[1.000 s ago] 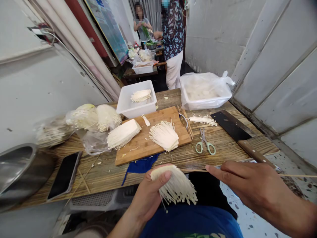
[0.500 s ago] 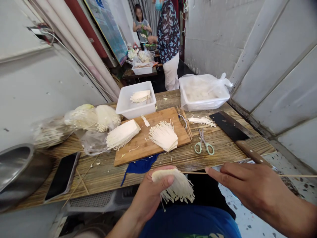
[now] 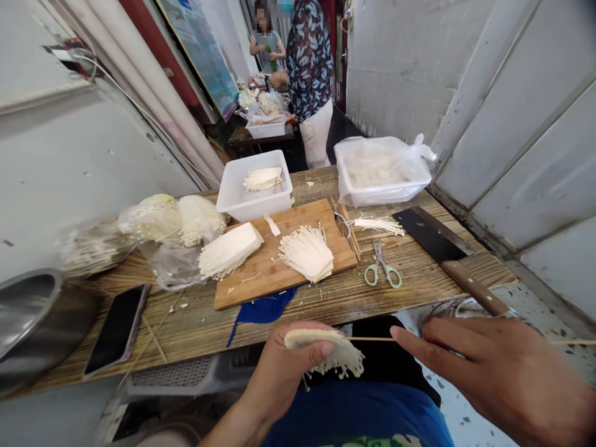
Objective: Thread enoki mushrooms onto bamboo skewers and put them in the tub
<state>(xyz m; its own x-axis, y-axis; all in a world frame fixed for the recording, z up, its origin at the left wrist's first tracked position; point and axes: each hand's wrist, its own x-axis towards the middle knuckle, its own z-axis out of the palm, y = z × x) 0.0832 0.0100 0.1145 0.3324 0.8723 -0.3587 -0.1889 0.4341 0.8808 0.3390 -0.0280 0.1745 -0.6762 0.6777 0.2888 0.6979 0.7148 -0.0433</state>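
My left hand [image 3: 284, 372] is closed round a flat bunch of white enoki mushrooms [image 3: 333, 357], held over my lap in front of the table edge. My right hand [image 3: 493, 366] pinches a thin bamboo skewer [image 3: 372, 339] that runs level, its tip touching the right side of the bunch. On the wooden cutting board [image 3: 261, 276] lie two more fanned bunches of enoki [image 3: 307, 253] and a cut block [image 3: 228, 249].
Green-handled scissors [image 3: 382, 268] and a cleaver [image 3: 442, 251] lie right of the board. Two white tubs [image 3: 254, 202] [image 3: 382, 186] stand at the back, bagged mushrooms [image 3: 153, 223] at left, a phone [image 3: 118, 329] and metal bowl [image 3: 32, 323] nearer. Two people stand at a far table.
The bunch has tilted flatter and dropped slightly in my left hand. The skewer and my right hand have sunk a little with it, the tip staying at the bunch.
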